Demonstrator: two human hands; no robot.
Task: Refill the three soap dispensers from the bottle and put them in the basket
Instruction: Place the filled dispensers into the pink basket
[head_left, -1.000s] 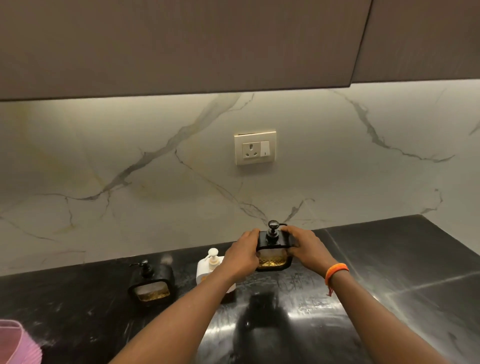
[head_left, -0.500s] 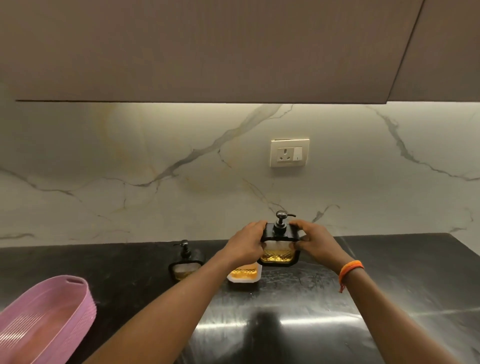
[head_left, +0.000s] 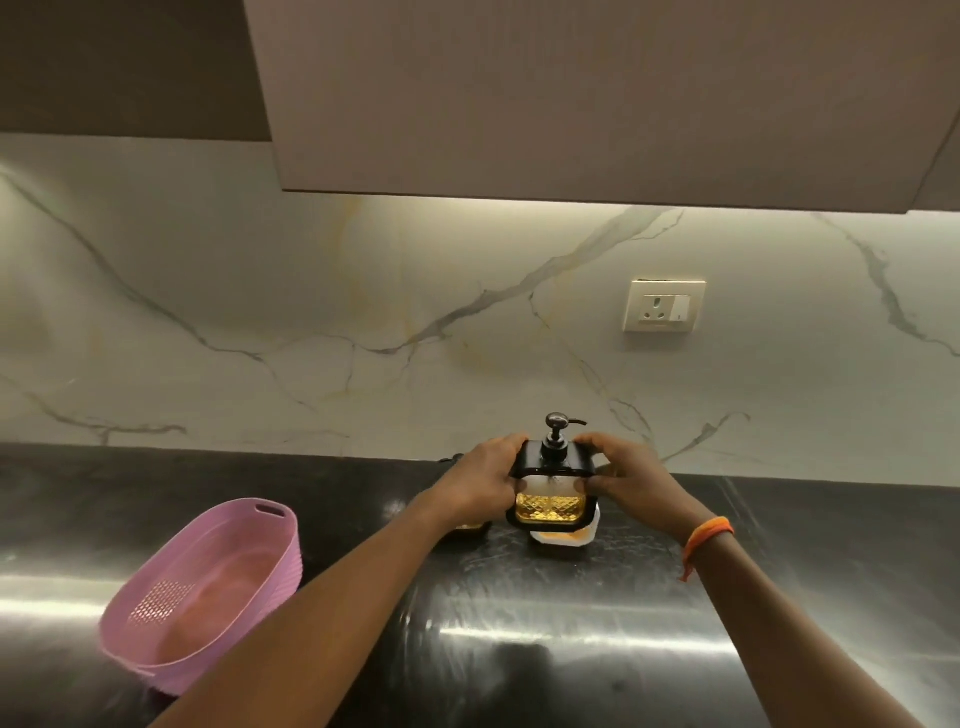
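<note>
Both hands hold one black-framed soap dispenser (head_left: 551, 493) between them above the dark counter (head_left: 571, 649): the left hand (head_left: 485, 480) grips its left side, the right hand (head_left: 631, 480) its right, fingers curled round the frame. Amber liquid shows in its lower half. The pink basket (head_left: 208, 587) sits well left of the left hand

both hands (head_left: 488, 480) curled, arms outstretched

We see a black-framed soap dispenser (head_left: 551, 493), upright, amber liquid low inside, held above the tabletop (head_left: 571, 649). A white-based bottle (head_left: 563, 538) sits behind it; the pink basket (head_left: 208, 587) rests near the left edge.
</note>
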